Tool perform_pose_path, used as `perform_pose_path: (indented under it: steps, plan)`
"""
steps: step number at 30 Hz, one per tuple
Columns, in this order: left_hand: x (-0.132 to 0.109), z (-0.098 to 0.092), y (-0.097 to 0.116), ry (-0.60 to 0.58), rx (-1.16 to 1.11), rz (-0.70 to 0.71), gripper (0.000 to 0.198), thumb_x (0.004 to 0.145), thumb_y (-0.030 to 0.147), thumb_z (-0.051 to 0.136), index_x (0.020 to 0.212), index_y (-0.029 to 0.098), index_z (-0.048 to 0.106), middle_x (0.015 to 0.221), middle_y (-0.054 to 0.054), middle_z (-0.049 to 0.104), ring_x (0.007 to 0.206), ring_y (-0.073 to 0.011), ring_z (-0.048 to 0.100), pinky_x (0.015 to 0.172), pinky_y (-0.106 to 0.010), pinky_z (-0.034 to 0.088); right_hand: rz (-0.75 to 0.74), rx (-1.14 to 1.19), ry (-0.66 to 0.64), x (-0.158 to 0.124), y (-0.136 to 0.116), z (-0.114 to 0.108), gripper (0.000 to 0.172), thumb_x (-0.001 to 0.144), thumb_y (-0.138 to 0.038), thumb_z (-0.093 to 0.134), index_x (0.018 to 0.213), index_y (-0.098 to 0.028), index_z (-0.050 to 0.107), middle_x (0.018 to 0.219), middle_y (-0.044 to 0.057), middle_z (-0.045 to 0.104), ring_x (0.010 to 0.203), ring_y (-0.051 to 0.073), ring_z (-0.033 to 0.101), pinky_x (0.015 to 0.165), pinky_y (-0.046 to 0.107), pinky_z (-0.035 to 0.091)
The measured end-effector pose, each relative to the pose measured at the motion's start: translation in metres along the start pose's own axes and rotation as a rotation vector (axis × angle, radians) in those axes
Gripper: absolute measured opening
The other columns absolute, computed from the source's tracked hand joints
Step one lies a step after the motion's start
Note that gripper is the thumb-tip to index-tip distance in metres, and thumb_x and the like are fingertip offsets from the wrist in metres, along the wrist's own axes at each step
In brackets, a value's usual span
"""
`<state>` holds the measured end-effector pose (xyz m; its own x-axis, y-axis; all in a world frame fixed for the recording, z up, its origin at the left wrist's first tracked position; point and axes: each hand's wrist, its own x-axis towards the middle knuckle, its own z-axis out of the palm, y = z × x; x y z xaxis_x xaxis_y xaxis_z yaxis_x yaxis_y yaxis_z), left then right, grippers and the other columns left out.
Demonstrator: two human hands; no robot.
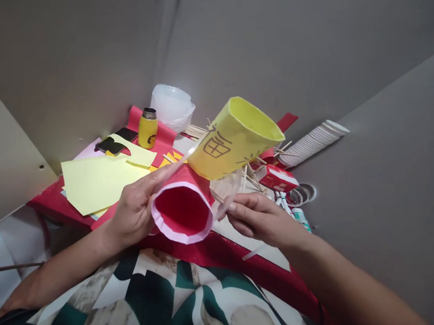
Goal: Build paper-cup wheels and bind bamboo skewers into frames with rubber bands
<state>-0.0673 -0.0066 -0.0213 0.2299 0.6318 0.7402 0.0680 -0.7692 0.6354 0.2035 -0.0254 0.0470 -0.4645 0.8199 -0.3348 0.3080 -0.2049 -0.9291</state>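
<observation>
My left hand [133, 211] is wrapped round a red paper tube [181, 213] with a pale pink rim, its open end facing me. A yellow paper tube [233, 139] with a window drawn in brown pen sits against the red tube's far end, angled up to the right. My right hand [259, 216] pinches a strip of clear tape [228, 193] that runs up toward the joint of the two tubes. Another strip of clear tape [178, 165] lies along the red tube by my left thumb.
Yellow paper sheets [96, 182] lie on the red table [245, 263] at the left, with a phone [110, 145] and a yellow bottle [148, 129] behind. A white plastic bowl [172, 106], wooden sticks [252, 175], a red box [276, 177], tape rolls [305, 192] and stacked paper cups [316, 139] lie beyond.
</observation>
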Motion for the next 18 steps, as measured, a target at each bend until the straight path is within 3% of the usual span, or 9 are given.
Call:
perform_pose_path:
  steps: [3, 6, 9, 13, 16, 18]
  plan:
    - [0.009, 0.000, 0.002, 0.027, -0.064, -0.011, 0.045, 0.099, 0.036, 0.062, 0.143, 0.028, 0.062, 0.138, -0.008, 0.070, 0.122, -0.0281, 0.069, 0.099, -0.040, 0.062, -0.011, 0.175, -0.033, 0.013, -0.004, 0.002, 0.049, 0.081, -0.062, 0.074, 0.083, -0.014, 0.066, 0.043, -0.009, 0.039, 0.036, 0.004, 0.023, 0.038, 0.020, 0.016]
    - [0.022, -0.002, 0.004, 0.047, -0.074, -0.029, 0.031, 0.099, 0.040, 0.062, 0.121, 0.021, 0.073, 0.113, -0.009, 0.078, 0.100, -0.0251, 0.075, 0.086, -0.034, 0.063, -0.037, 0.203, -0.027, 0.020, -0.012, 0.001, 0.047, 0.080, -0.059, 0.076, 0.082, -0.013, 0.066, 0.043, -0.009, 0.041, 0.034, 0.002, 0.022, 0.037, 0.019, 0.014]
    - [0.036, -0.006, 0.005, 0.071, -0.044, -0.108, 0.035, 0.097, 0.049, 0.062, 0.094, 0.016, 0.075, 0.090, -0.007, 0.078, 0.079, -0.0215, 0.073, 0.071, -0.031, 0.061, -0.072, 0.029, 0.047, 0.016, -0.023, -0.003, 0.050, 0.081, -0.061, 0.074, 0.092, -0.012, 0.069, 0.047, -0.007, 0.048, 0.035, 0.004, 0.030, 0.037, 0.018, 0.019]
    - [0.048, -0.012, 0.005, 0.105, 0.040, -0.216, 0.049, 0.091, 0.062, 0.062, 0.083, 0.015, 0.072, 0.083, -0.008, 0.076, 0.082, -0.0239, 0.070, 0.073, -0.032, 0.059, -0.104, -0.313, 0.182, 0.001, -0.036, -0.008, 0.046, 0.081, -0.054, 0.075, 0.100, -0.013, 0.070, 0.053, -0.004, 0.055, 0.041, 0.008, 0.044, 0.039, 0.020, 0.032]
    - [0.054, -0.013, 0.003, 0.025, 0.022, -0.274, 0.050, 0.091, 0.063, 0.061, 0.086, 0.014, 0.073, 0.084, -0.009, 0.076, 0.085, -0.0246, 0.071, 0.076, -0.032, 0.059, -0.223, -0.518, 0.234, -0.008, -0.041, -0.007, 0.031, 0.087, -0.046, 0.067, 0.079, -0.016, 0.067, 0.055, -0.001, 0.054, 0.046, 0.009, 0.047, 0.043, 0.022, 0.034]
    - [0.057, -0.013, 0.004, -0.026, -0.001, -0.305, 0.052, 0.092, 0.064, 0.060, 0.092, 0.015, 0.075, 0.084, -0.008, 0.076, 0.087, -0.0250, 0.072, 0.074, -0.031, 0.059, -0.308, -0.600, 0.235, -0.011, -0.044, -0.004, 0.034, 0.090, -0.041, 0.062, 0.065, -0.018, 0.057, 0.055, -0.001, 0.051, 0.047, 0.008, 0.044, 0.044, 0.022, 0.032]
